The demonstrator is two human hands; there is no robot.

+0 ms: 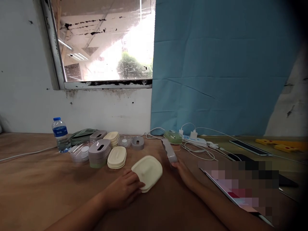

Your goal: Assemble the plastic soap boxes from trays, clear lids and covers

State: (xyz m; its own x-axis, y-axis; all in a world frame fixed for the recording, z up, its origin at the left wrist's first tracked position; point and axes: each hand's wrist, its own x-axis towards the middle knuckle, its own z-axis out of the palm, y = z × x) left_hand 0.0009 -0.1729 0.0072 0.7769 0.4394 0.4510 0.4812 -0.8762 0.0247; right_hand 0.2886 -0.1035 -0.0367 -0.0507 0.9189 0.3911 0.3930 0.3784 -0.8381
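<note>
My left hand (126,187) pinches the near left edge of a cream rounded lid (150,170), tilted with its broad face partly toward me. To its right, my right hand (184,171) grips the lower end of a thin grey plastic piece (169,150), which is turned on edge; I cannot tell its exact kind. A gap separates the two pieces. Beyond my left hand lies a stack of cream lids (116,157). Beside that stand grey containers with oval slots (99,149), a smaller grey piece (137,143) and clear plastic covers (80,151).
A water bottle (60,134) stands at the back left by a dark green pouch (81,135). At the back right are a green container (173,137), a power strip (194,140) with white cables, and a phone (250,147). A tablet (231,189), partly blurred out, lies right of my right arm.
</note>
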